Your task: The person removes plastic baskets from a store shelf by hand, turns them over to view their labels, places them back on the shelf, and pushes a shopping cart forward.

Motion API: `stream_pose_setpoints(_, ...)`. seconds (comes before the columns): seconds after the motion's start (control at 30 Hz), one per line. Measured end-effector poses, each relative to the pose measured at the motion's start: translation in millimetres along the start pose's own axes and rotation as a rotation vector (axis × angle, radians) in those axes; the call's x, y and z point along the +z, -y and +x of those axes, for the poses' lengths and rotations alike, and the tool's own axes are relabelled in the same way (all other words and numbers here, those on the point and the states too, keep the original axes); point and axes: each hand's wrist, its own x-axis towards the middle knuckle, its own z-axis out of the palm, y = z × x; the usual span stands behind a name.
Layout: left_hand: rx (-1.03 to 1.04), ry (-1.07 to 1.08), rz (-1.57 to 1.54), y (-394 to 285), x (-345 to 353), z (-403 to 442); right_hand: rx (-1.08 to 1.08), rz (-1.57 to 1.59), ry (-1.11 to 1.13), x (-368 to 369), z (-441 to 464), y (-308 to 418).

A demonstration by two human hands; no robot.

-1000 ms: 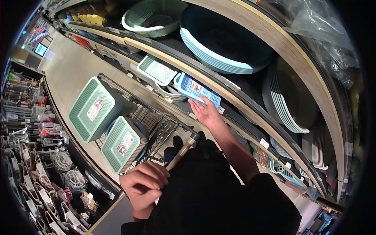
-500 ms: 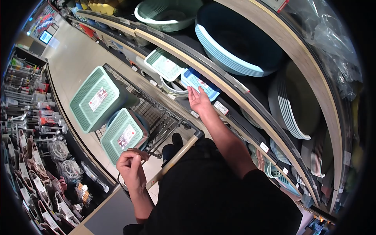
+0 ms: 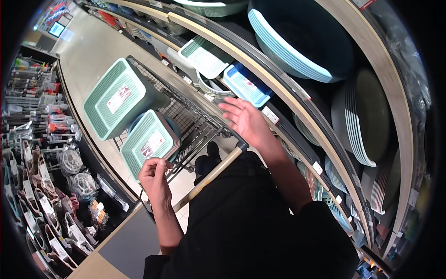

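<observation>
My right hand (image 3: 248, 122) is open, palm up and fingers spread, with nothing in it. It hovers between the cart handle (image 3: 214, 174) and the lower shelf, just below a blue perforated basket (image 3: 248, 85). My left hand (image 3: 155, 179) is closed, its thumb pressed to the curled fingers; whatever it may hold is hidden. Beside it, at the near end of the shopping cart (image 3: 186, 123), a stack of light green baskets (image 3: 132, 160) bears a label. A larger, deeper green basket (image 3: 95, 107) sits farther forward in the cart.
Another green basket (image 3: 204, 56) lies on the right-hand shelf next to the blue one. Large stacked basins (image 3: 288, 58) fill the shelf above. Along the left, a display of hanging goods (image 3: 42, 186) borders the aisle floor (image 3: 88, 46).
My right hand has drawn back from the blue basket toward the cart handle and stays open. My left hand remains closed and has shifted slightly upward in the view.
</observation>
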Motion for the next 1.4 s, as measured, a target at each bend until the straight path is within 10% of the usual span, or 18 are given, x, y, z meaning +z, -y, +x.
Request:
stream_pose_setpoints(0.13,0.021,0.007,-0.086,4.7,0.1,12.9,-0.514,-0.760,0.830,110.5,-84.5,26.7)
stream_pose_setpoints(0.17,0.053,0.011,-0.085,3.8,1.1,16.7,0.264,-0.877,0.969,125.6,-126.7,30.9)
stream_pose_setpoints(0.23,0.017,0.005,-0.052,2.4,2.6,24.1,-0.469,-0.534,1.522,149.5,-153.5,-14.5)
stream_pose_setpoints(0.37,0.066,0.022,-0.061,-7.9,4.7,26.1,-0.145,-1.396,1.120,72.5,-113.4,-26.7)
stream_pose_setpoints(0.4,0.076,0.019,-0.066,-9.3,3.8,26.3,-0.313,-2.110,0.821,37.8,-121.8,-33.0)
stream_pose_setpoints(0.43,0.085,0.014,-0.070,-10.7,1.9,26.0,0.088,-2.487,0.666,29.0,-118.9,-26.2)
stream_pose_setpoints(0.53,0.093,-0.030,-0.062,-12.3,-4.4,25.2,0.612,-2.157,0.577,12.9,-126.4,8.0)
stream_pose_setpoints(0.63,0.102,-0.047,-0.068,-9.4,-5.4,27.0,-0.027,-1.983,0.264,24.3,-136.2,18.2)
stream_pose_setpoints(0.7,0.084,-0.060,-0.065,-7.7,-3.4,28.7,-0.497,-1.420,0.539,51.2,-126.8,7.1)
stream_pose_setpoints(0.77,0.096,-0.040,-0.065,-10.5,2.8,27.4,-0.051,-1.090,0.979,28.4,-124.3,-30.1)
stream_pose_setpoints(0.87,0.121,-0.022,-0.049,-12.6,4.5,31.1,-0.210,-1.855,0.606,-40.8,-119.0,-37.2)
stream_pose_setpoints(0.9,0.129,-0.038,-0.020,-12.1,2.1,27.9,0.323,-2.263,0.362,-45.7,-116.2,-21.5)
stream_pose_setpoints(0.97,0.123,-0.046,-0.024,-10.8,2.1,29.6,0.366,-2.487,0.020,-65.7,-130.0,10.1)
stream_pose_setpoints(1.03,0.092,-0.065,-0.044,-7.8,2.8,28.9,0.395,-2.027,0.031,-31.7,-132.3,47.2)
stream_pose_setpoints(1.1,0.085,-0.060,-0.031,-7.1,8.0,29.8,-0.260,-1.907,0.200,-17.9,-132.8,35.3)
stream_pose_setpoints(1.23,0.104,-0.042,-0.034,-6.8,21.2,27.9,-0.032,-0.949,0.837,45.6,-125.6,-1.3)
stream_pose_setpoints(1.33,0.122,-0.027,-0.031,-8.8,23.7,27.9,0.003,-1.098,1.127,8.8,-114.5,-49.2)
stream_pose_setpoints(1.4,0.131,-0.033,-0.024,-9.1,22.3,27.5,0.100,-1.652,0.823,-1.1,-115.0,-28.3)
